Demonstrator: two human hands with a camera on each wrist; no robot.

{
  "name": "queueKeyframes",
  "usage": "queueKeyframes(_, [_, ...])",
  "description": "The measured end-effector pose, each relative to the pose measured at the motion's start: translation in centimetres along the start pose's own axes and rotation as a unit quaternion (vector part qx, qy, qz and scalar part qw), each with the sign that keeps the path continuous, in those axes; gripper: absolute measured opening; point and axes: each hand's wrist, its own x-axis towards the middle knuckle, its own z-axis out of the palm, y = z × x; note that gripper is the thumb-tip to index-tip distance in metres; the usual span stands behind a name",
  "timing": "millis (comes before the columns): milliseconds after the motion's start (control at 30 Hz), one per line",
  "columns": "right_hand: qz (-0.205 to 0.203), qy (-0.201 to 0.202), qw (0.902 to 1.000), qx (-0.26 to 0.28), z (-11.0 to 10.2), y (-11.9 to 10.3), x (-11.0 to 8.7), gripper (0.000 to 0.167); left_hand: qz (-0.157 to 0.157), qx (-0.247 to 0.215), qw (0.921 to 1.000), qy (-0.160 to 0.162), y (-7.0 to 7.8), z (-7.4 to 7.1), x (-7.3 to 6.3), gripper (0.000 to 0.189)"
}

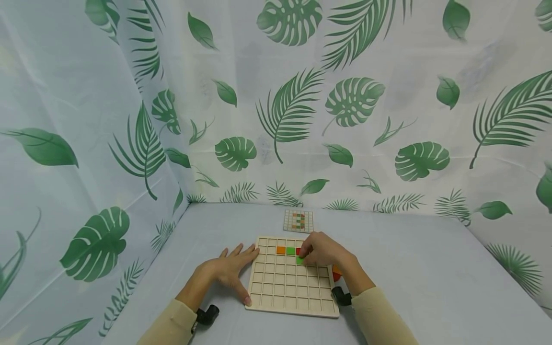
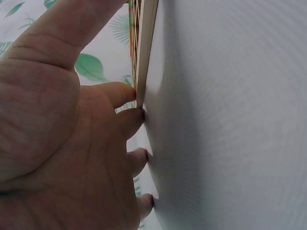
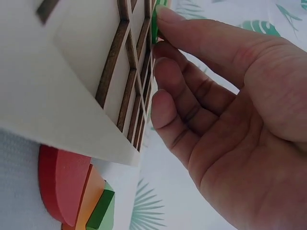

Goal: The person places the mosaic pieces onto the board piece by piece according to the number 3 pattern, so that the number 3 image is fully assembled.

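A wooden grid board [image 1: 290, 303] lies on the table. My left hand [image 1: 231, 269] spreads its fingers along the board's left side, the thumb at the near left corner. In the left wrist view its fingertips [image 2: 139, 160] rest on the cloth and the board's edge. Over the upper right cells, my right hand [image 1: 327, 251] pinches a green square tile [image 1: 299, 260] between thumb and finger, its other fingers curled in. An orange tile [image 1: 281, 250], another green tile [image 1: 291, 251] and a partly covered red tile [image 1: 298, 251] sit in a row above.
Behind the board lies a small card [image 1: 286, 221] printed with a coloured grid pattern. Loose red [image 3: 67, 184], orange [image 3: 85, 201] and green pieces [image 3: 101, 211] lie beside the board's right edge. A leaf-printed cloth [image 1: 302, 158] hangs behind the table.
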Motion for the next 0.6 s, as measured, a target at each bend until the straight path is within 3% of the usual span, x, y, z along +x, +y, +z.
queueKeyframes(300, [0.032,0.01,0.9994,0.005,-0.9,0.2,-0.5,0.01,0.002,-0.002,1.0,0.003,-0.1,0.1,-0.1,0.137])
queueKeyframes(600, [0.015,0.032,0.9992,0.017,-2.0,0.6,-1.2,0.024,0.008,-0.001,1.0,0.003,-0.1,0.1,0.0,0.137])
